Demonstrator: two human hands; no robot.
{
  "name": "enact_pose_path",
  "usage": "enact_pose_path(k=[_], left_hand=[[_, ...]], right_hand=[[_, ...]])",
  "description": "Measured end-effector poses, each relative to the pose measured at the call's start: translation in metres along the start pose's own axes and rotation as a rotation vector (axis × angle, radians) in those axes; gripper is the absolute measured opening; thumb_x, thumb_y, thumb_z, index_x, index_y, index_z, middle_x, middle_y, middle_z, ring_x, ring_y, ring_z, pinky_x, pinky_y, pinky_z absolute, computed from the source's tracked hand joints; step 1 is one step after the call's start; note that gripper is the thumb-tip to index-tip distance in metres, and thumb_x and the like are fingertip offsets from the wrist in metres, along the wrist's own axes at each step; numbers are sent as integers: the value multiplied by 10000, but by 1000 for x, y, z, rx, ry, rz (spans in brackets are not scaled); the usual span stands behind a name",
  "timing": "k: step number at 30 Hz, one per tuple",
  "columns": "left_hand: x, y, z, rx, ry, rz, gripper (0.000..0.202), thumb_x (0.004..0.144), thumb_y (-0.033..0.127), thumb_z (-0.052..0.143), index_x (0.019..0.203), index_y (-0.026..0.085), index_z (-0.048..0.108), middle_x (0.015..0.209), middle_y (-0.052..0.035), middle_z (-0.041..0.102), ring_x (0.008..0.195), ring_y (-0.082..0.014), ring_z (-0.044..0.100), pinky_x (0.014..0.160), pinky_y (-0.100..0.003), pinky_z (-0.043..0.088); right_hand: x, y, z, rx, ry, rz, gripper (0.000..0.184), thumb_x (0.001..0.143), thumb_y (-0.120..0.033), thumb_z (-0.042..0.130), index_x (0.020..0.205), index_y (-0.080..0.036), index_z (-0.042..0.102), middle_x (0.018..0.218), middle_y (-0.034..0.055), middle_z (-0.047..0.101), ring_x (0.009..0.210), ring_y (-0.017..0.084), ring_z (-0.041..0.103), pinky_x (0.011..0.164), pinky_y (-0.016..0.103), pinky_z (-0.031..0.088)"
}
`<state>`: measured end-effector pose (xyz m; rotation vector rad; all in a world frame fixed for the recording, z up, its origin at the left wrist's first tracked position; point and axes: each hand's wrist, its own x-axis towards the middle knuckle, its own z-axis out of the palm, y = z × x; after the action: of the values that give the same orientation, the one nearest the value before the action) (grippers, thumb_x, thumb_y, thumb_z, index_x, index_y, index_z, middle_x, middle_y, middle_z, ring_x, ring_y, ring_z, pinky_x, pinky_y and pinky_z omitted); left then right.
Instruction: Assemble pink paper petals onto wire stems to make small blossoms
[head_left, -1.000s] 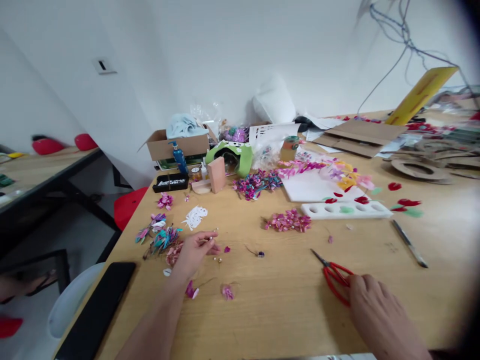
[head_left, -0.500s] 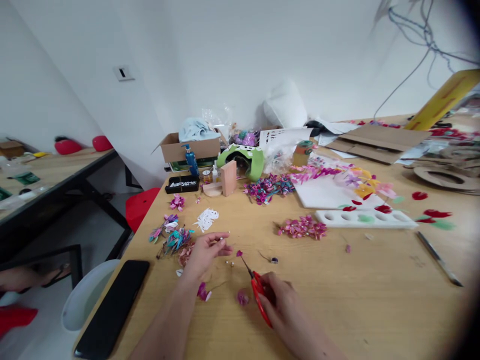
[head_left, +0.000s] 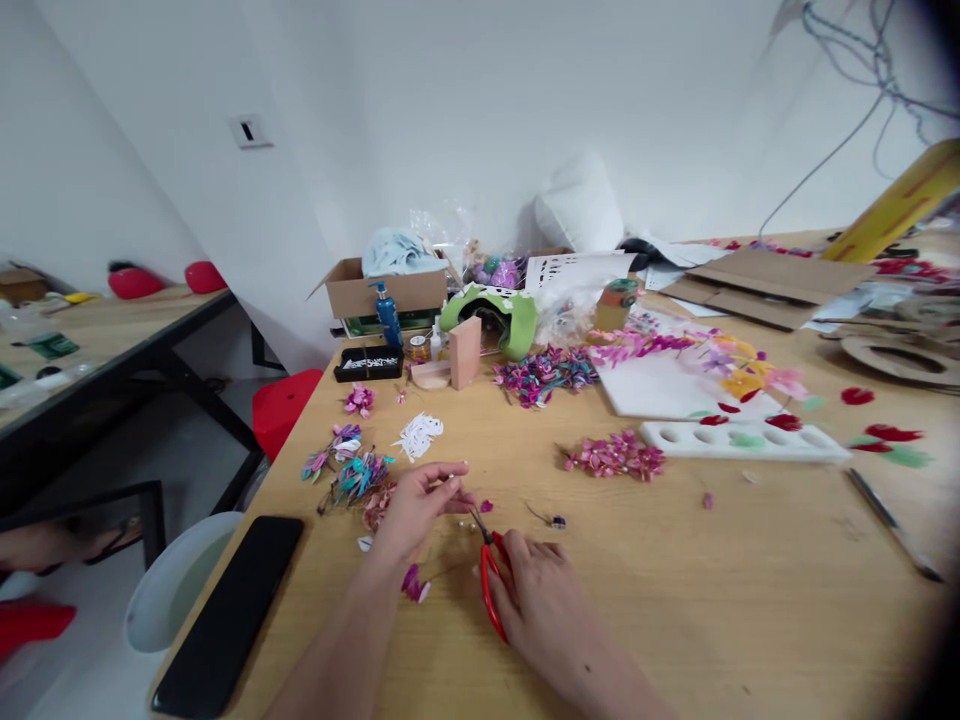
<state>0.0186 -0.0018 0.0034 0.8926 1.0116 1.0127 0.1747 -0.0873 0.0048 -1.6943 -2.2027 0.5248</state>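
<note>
My left hand (head_left: 424, 502) is over the middle of the table with thumb and forefinger pinched together. Tiny white bead-like dots show at its fingertips, but what they hold is too small to make out. My right hand (head_left: 534, 590) grips a pair of red-handled scissors (head_left: 489, 598), whose thin dark tips reach the fingertips of my left hand. Just past the tips lies a small magenta petal (head_left: 487, 506). A purple flower piece (head_left: 412, 583) with a thin stem rests below my left hand. Nearby are white paper-like pieces (head_left: 419, 436) and a teal and purple flower bundle (head_left: 358, 476).
A black phone (head_left: 229, 615) lies along the left edge. Pink flowers (head_left: 616, 456) sit beside a white holed block (head_left: 742, 440). A pen-like craft knife (head_left: 892, 525) is at right. Boxes, a blue pump bottle (head_left: 387, 316) and a wooden block (head_left: 465, 353) stand behind.
My right hand has brought the scissors left and up to my left hand's fingertips. The magenta petal, earlier at the scissor tips, now lies apart from them. My left hand keeps its pinch.
</note>
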Motion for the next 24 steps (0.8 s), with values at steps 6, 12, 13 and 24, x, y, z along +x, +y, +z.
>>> enact_pose_path(k=[6, 12, 13, 24], left_hand=[[-3, 1, 3, 23, -12, -9, 424, 616, 357, 777, 935, 100, 666, 652, -36, 679, 661, -182, 678, 700, -333, 545], [-3, 2, 3, 40, -15, -2, 427, 618, 366, 776, 935, 100, 670, 646, -34, 669, 652, -185, 672, 681, -337, 544], [-3, 3, 2, 47, -14, -1, 426, 623, 366, 773, 941, 101, 671, 650, -36, 669, 654, -187, 671, 680, -338, 542], [-2, 3, 1, 144, -17, 38, 362, 627, 348, 766, 909, 127, 710, 697, -35, 680, 680, -148, 628, 727, -288, 486]], right_hand=[[2, -2, -2, -27, -34, 19, 169, 914, -280, 386, 821, -184, 490, 761, 99, 666, 731, 255, 626, 689, 336, 364], [1, -2, -2, -17, -47, 19, 181, 919, -294, 378, 820, -185, 482, 755, 91, 668, 725, 243, 622, 694, 329, 362], [1, -2, -2, -12, -47, 20, 180, 919, -293, 377, 819, -186, 480, 758, 90, 667, 724, 241, 619, 693, 327, 361], [5, -2, -14, 283, -191, 110, 214, 907, -362, 380, 781, -201, 442, 716, 59, 638, 665, 194, 590, 618, 277, 347]])
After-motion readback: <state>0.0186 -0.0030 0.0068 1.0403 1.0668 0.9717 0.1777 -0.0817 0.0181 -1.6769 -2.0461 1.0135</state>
